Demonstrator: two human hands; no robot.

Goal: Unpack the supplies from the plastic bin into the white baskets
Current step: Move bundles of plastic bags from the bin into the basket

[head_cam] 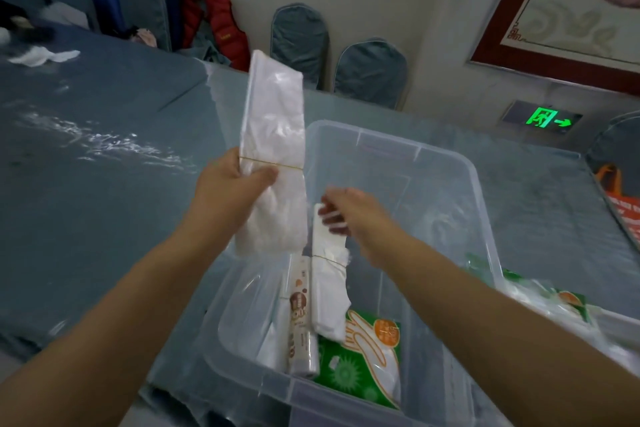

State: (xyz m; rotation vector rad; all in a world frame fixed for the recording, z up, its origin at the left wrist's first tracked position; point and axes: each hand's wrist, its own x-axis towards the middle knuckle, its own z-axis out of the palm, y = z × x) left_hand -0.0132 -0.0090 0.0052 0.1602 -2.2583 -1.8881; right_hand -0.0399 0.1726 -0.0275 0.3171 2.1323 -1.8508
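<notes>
A clear plastic bin (481, 204) stands on the table in front of me. My left hand (228, 191) holds up a long white bundle of plastic bags (273, 135), tied with a rubber band, above the bin's left edge. My right hand (349, 215) reaches into the bin and grips the top of a second white banded bundle (329, 291) that stands on end. Beside that bundle lie a brown-printed roll (301, 326) and a green glove packet (360, 360). No white basket is in view.
The table (86, 218) has a blue cloth under a shiny clear cover. More green packets (554, 302) lie right of the bin. An orange bag (620, 198) sits at the far right. Blue-covered chairs (370, 69) stand against the wall, with a red jacket (214, 21) at the back.
</notes>
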